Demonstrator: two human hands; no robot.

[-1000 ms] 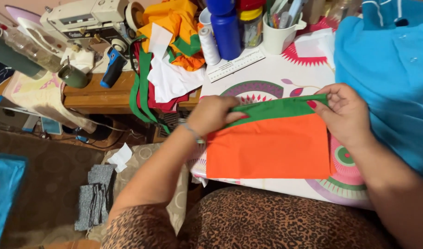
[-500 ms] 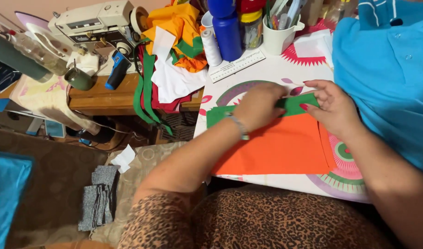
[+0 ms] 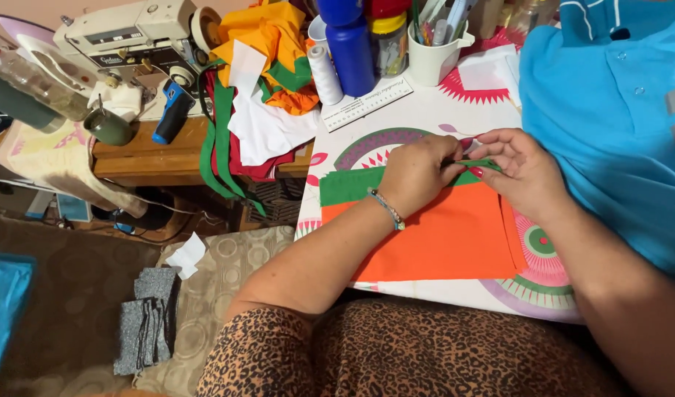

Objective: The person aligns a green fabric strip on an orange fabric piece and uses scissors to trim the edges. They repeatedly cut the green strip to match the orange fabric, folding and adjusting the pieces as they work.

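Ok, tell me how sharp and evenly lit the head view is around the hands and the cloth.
Head view: the left hand and right hand are sharp, without motion blur, pinching the green strip along the orange cloth; light is soft and even, with faint shadows under the hands; no glare on the patterned table cover; the floor at left is darker; the edges bend slightly from the wide lens.

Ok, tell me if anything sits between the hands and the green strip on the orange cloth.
Nothing visible does. The left hand and right hand both already rest on the green strip, pinching it along the orange cloth's top edge.
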